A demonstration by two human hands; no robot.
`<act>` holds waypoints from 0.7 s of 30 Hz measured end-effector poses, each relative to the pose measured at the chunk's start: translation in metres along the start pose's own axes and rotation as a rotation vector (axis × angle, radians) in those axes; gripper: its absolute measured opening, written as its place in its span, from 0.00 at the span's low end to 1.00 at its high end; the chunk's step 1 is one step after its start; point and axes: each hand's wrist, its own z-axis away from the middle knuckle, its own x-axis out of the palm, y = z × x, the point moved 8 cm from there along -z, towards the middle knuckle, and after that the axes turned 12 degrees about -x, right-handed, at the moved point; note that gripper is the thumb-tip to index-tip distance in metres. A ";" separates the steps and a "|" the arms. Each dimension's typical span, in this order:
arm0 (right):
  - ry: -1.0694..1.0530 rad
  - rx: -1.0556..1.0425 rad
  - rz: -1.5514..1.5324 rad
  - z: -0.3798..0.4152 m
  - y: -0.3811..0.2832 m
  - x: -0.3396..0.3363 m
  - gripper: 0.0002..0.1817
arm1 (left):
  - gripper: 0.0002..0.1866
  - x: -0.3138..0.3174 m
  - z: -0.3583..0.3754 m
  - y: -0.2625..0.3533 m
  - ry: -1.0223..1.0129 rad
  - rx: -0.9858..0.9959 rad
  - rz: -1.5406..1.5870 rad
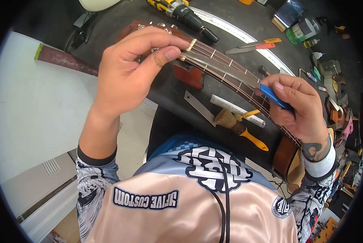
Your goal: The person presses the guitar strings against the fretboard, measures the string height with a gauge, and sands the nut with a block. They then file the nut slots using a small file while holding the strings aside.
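Observation:
An acoustic guitar's neck (239, 81) runs diagonally across the bench, with strings and metal frets on it. My left hand (137, 65) is at the nut (192, 44), thumb and forefinger closed at the far end of a long, thin grey-brown tool that looks like a file (218, 65). My right hand (297, 101) grips the tool's blue handle (275, 97), over the fretboard. The blade lies lengthwise above the neck. Tuning pegs (161, 25) show behind my left hand. Part of the guitar body (285, 156) is visible below my right wrist.
A yellow drill (185, 16), a long ruler (238, 32) and slim tools with orange and red handles (266, 45) lie beyond the neck. Nearer are a brush (242, 127), a short steel ruler (250, 116) and a metal blade (199, 107). A green-labelled bottle (303, 30) stands far right.

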 end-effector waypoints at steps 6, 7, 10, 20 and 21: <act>-0.101 -0.050 0.013 -0.007 -0.003 0.003 0.26 | 0.07 -0.002 -0.002 -0.005 0.025 0.016 -0.034; -0.132 -0.078 0.012 -0.006 -0.005 0.003 0.28 | 0.07 -0.001 -0.004 -0.005 0.022 0.022 -0.047; -0.025 -0.079 0.032 -0.005 -0.006 0.001 0.33 | 0.07 -0.002 -0.007 -0.014 0.077 -0.042 0.137; -0.124 -0.262 0.479 -0.007 -0.028 0.014 0.25 | 0.08 -0.007 -0.015 -0.015 0.027 -0.031 0.013; -0.172 -0.458 0.720 -0.007 -0.036 0.019 0.23 | 0.09 -0.007 -0.015 -0.014 0.001 -0.054 -0.023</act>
